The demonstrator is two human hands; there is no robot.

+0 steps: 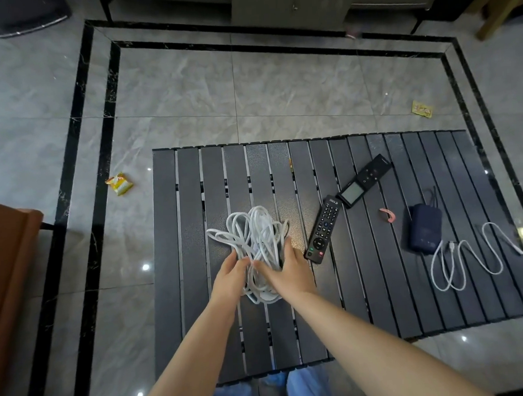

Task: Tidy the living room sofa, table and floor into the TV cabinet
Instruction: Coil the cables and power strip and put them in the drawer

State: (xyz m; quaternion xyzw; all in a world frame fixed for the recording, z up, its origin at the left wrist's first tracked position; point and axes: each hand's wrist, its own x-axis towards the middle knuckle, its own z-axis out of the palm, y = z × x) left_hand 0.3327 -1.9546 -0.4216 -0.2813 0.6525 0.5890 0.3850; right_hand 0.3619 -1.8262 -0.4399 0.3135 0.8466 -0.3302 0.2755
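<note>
Seen from above across a grey tiled floor [188, 89] with black border strips: TV cabinet [292, 8] along the far edge, its middle drawer apparently pulled out, well apart from everything still to be cleared. Nearer, filling the lower half of the view, a dark slatted table [200, 322]. At its near-left middle, a loose tangle of white cable [255, 228], gathered from both sides by 2 bare hands: left hand [228, 273] with fingers curled into the loops on one flank, right hand [291, 269] cupped over the other with fingers bent round the strands; both holding the cable, neither spread wide. Bundle not yet lifted, judging by the loops lying flat on the slats. Just beside the right hand, a black remote [324, 229]; beyond it, end to end, a second remote with a small screen [364, 180]. Further right, a navy power bank [424, 231], a thin white charging lead [466, 258] snaking beside it, and a small pink clip [388, 214] between remote and power bank. On the floor, 2 wrappers: one orange-yellow [119, 183] left of the table, one yellow [422, 108] beyond it. Step in hand, by the look of it: bunching the cable for carrying. Next move likely calling for a tighter gather so no loop trails, then a carry across to the cabinet.
</note>
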